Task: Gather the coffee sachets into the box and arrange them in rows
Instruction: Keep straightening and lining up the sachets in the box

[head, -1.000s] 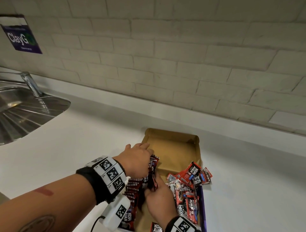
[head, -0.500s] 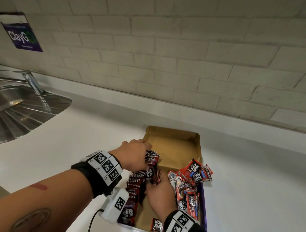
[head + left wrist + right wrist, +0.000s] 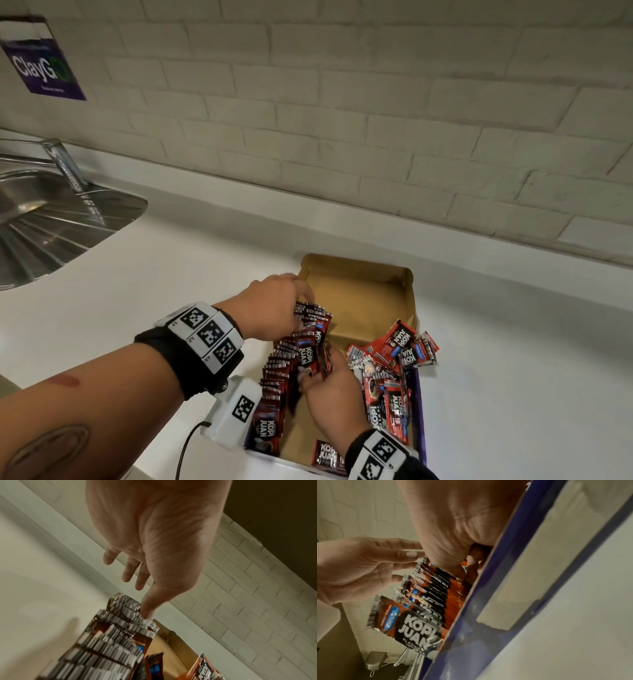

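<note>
An open cardboard box (image 3: pixel 363 298) with purple outer walls (image 3: pixel 488 601) lies on the white counter. Red and black coffee sachets (image 3: pixel 281 373) stand on edge in a row along its left side (image 3: pixel 111 642) (image 3: pixel 423 601). More sachets lie in a loose pile (image 3: pixel 394 370) on the right side. My left hand (image 3: pixel 301 291) has straight fingers, with the thumb touching the tops of the far sachets (image 3: pixel 139 595). My right hand (image 3: pixel 322 370) reaches into the box middle and pinches a few upright sachets beside the row (image 3: pixel 467 566).
A steel sink (image 3: pixel 51 226) with a tap (image 3: pixel 65 164) is set into the counter at the far left. A brick wall runs behind, with a purple sign (image 3: pixel 41 68) on it. One sachet (image 3: pixel 325 454) lies flat at the box's near end.
My left hand has slid a little toward the far end of the row and now touches the sachet tops. The right hand stays beside the row with its sachets.
</note>
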